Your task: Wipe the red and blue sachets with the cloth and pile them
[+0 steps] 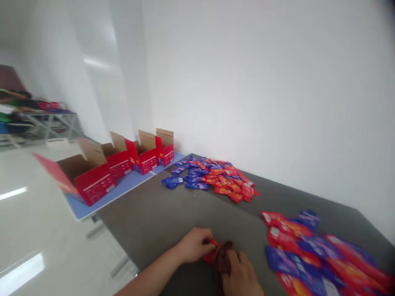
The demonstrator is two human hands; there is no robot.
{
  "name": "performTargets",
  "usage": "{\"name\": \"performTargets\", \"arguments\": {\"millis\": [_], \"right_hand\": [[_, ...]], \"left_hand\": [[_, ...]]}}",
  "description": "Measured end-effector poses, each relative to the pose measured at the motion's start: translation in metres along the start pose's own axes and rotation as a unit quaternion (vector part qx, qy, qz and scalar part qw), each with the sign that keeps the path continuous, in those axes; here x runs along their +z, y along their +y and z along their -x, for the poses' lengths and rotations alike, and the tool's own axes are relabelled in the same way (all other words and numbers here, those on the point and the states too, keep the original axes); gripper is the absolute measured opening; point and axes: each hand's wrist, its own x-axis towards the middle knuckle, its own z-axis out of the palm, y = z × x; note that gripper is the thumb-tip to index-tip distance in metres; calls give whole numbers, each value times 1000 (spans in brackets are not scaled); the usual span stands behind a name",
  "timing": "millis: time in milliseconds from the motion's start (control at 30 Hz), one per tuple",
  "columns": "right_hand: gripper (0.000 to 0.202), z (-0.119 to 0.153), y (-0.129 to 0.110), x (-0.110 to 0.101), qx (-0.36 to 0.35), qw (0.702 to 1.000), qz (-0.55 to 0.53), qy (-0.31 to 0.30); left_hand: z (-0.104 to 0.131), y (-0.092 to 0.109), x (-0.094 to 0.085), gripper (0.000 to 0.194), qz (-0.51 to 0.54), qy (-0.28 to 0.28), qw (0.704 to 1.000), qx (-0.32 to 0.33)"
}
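Note:
My left hand (pixel 196 245) is closed on a red packet (pixel 210 255) low in the middle of the head view, over the dark table. Close beside it, my right hand (pixel 241 273) grips a dark brown cloth (pixel 223 259) that looks crumpled. The cloth touches the red packet, or nearly so; blur hides the exact contact. Right of my hands lies a near pile of red and blue packets (pixel 304 242). Farther off, by the wall, a second heap holds blue packets (pixel 196 172) on its left and red packets (pixel 230 181) on its right.
Several open red cardboard boxes (pixel 98 185) stand in a row on a blue table (pixel 129 187) at the left. A white wall (pixel 262 90) borders the dark table (pixel 148 218) at the back. People (pixel 15 102) sit at another table (pixel 51 113) far left.

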Motion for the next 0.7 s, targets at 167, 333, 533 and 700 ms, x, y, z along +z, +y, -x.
{"name": "performTargets", "arguments": {"millis": [167, 333, 533, 700], "right_hand": [[22, -2, 41, -44, 96, 995, 24, -20], [28, 1, -10, -58, 62, 994, -58, 64], [31, 2, -67, -23, 14, 992, -102, 70], [26, 1, 6, -27, 112, 993, -34, 28]], "left_hand": [[-10, -4, -6, 25, 23, -23, 999, 16], [-9, -7, -5, 26, 62, -23, 998, 19], [-6, 1, -9, 25, 55, -25, 997, 46], [-9, 5, -8, 28, 9, -16, 1000, 24]]}}
